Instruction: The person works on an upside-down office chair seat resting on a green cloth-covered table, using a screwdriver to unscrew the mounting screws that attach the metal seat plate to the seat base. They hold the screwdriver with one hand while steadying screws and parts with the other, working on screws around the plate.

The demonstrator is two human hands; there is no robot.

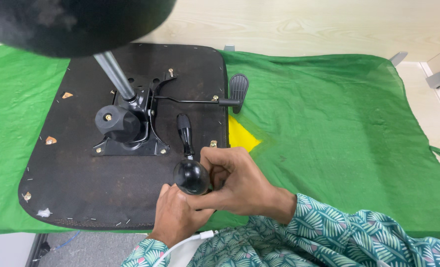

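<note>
left hand (176, 216): low, fingers curled, gripping | right hand (237, 182): above it, fingers closed, gripping

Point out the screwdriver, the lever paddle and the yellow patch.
screwdriver (190, 174), head view, its round black handle end.
lever paddle (238, 87), head view, middle of the black paddle.
yellow patch (240, 136), head view, centre of the patch.

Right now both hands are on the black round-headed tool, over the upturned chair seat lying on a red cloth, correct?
Not quite: the cloth is green, not red, with a yellow patch beside the seat. The head view shows the left hand and right hand on the black round-headed tool over the upturned chair seat.
</note>
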